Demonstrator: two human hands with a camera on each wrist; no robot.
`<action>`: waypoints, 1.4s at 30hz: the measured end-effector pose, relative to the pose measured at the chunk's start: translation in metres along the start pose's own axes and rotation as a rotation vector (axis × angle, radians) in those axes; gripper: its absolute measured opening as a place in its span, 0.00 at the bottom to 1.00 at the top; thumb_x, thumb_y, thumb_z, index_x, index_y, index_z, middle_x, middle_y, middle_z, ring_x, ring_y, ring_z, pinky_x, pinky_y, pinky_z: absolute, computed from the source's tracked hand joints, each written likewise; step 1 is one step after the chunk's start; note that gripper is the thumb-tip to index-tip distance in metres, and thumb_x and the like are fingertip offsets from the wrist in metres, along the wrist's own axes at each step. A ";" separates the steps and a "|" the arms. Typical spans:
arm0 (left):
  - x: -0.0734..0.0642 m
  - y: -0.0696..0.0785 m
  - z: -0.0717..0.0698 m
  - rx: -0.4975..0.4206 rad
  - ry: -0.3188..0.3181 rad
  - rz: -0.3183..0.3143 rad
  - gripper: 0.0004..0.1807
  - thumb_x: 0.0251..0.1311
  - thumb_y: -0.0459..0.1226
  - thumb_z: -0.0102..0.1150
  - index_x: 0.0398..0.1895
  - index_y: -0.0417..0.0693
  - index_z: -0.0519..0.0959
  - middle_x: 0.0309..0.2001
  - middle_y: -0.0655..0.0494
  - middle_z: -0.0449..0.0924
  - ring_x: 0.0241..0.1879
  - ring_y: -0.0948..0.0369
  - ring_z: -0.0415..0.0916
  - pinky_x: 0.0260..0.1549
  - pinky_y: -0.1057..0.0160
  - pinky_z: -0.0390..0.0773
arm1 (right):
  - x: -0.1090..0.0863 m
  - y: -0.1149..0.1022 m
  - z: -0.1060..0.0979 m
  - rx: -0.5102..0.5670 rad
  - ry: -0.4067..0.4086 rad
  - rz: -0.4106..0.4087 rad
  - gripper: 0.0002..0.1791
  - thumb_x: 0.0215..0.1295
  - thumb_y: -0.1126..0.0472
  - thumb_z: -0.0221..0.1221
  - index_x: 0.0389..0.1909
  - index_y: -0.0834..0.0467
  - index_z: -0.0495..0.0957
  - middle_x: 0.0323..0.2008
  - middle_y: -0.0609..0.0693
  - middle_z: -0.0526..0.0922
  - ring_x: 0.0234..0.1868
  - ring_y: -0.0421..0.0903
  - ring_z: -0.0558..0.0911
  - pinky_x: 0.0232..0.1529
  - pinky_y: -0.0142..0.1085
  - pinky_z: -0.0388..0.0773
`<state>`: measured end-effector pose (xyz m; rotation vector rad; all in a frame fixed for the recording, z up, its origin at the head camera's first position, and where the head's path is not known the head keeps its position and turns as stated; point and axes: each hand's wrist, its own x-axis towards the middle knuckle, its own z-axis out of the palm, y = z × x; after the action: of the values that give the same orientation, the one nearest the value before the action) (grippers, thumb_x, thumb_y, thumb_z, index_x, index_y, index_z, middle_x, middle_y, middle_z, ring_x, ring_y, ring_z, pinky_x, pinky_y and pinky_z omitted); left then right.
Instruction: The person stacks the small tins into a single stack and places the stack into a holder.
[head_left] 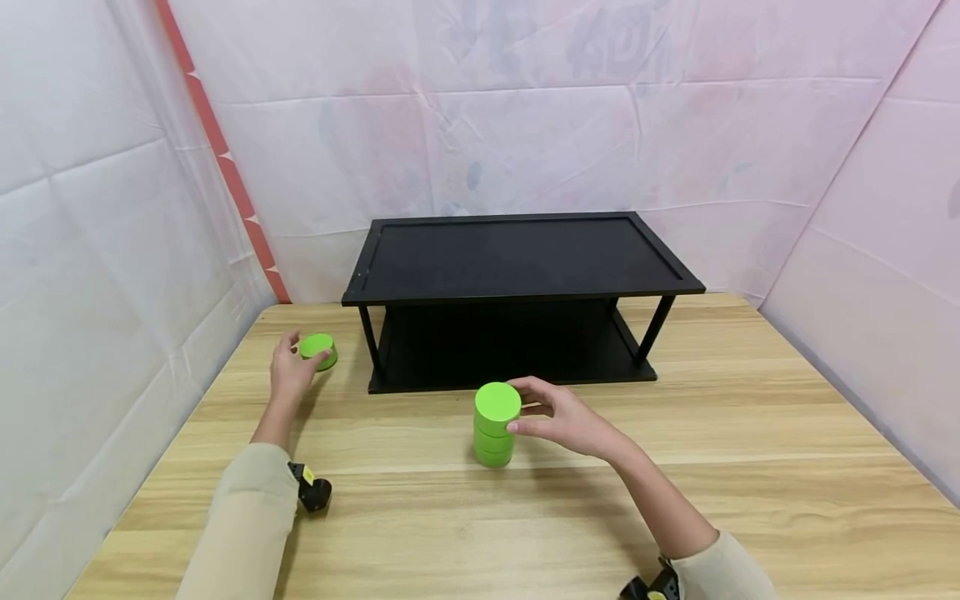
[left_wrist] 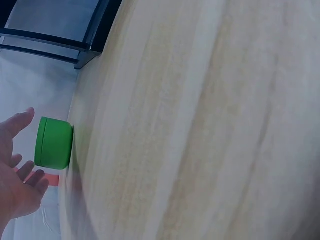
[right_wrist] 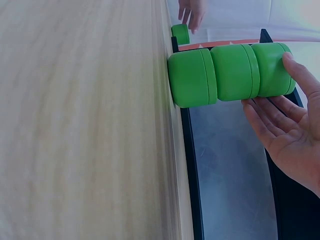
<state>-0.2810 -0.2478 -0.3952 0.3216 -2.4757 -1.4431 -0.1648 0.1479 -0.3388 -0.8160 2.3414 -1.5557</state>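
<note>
Several green round lidded containers are in sight. Three stand upright as a stack (head_left: 495, 423) on the table in front of the black rack; the right wrist view shows the same stack (right_wrist: 234, 74) sideways. My right hand (head_left: 566, 419) is at the right side of the top container, thumb and fingertips by its edge, fingers fairly straight. A single green container (head_left: 318, 352) sits at the table's far left. Around it my left hand (head_left: 292, 367) spreads thumb and fingers. In the left wrist view a gap shows between the thumb and this container (left_wrist: 54, 143).
A black two-level rack (head_left: 517, 258) stands at the back of the wooden table (head_left: 420, 533). White sheets (head_left: 525, 150) hang behind and on both sides, with a red strip (head_left: 232, 179) at the back left. Small black cameras (head_left: 313, 492) are on the wrists.
</note>
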 end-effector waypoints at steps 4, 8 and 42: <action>0.002 -0.003 0.001 -0.013 0.001 -0.004 0.38 0.56 0.32 0.61 0.66 0.30 0.53 0.64 0.33 0.54 0.62 0.41 0.54 0.60 0.50 0.58 | 0.000 0.000 0.000 0.009 -0.001 -0.003 0.26 0.57 0.68 0.62 0.56 0.67 0.67 0.51 0.57 0.73 0.52 0.56 0.72 0.54 0.52 0.67; 0.001 -0.005 0.002 -0.017 -0.021 -0.017 0.39 0.57 0.33 0.60 0.67 0.30 0.50 0.65 0.32 0.52 0.62 0.41 0.54 0.60 0.50 0.58 | 0.000 -0.001 0.001 0.015 0.004 -0.007 0.26 0.57 0.69 0.62 0.56 0.67 0.67 0.51 0.58 0.73 0.52 0.57 0.72 0.54 0.53 0.67; 0.003 -0.018 0.007 0.014 0.002 -0.089 0.37 0.60 0.37 0.57 0.67 0.32 0.52 0.62 0.31 0.57 0.61 0.42 0.56 0.59 0.50 0.58 | 0.000 0.000 0.001 0.005 -0.008 -0.007 0.26 0.57 0.67 0.62 0.57 0.66 0.67 0.51 0.56 0.73 0.52 0.54 0.73 0.53 0.47 0.70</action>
<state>-0.2852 -0.2522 -0.4137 0.4416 -2.5004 -1.4585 -0.1649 0.1472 -0.3395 -0.8289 2.3302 -1.5576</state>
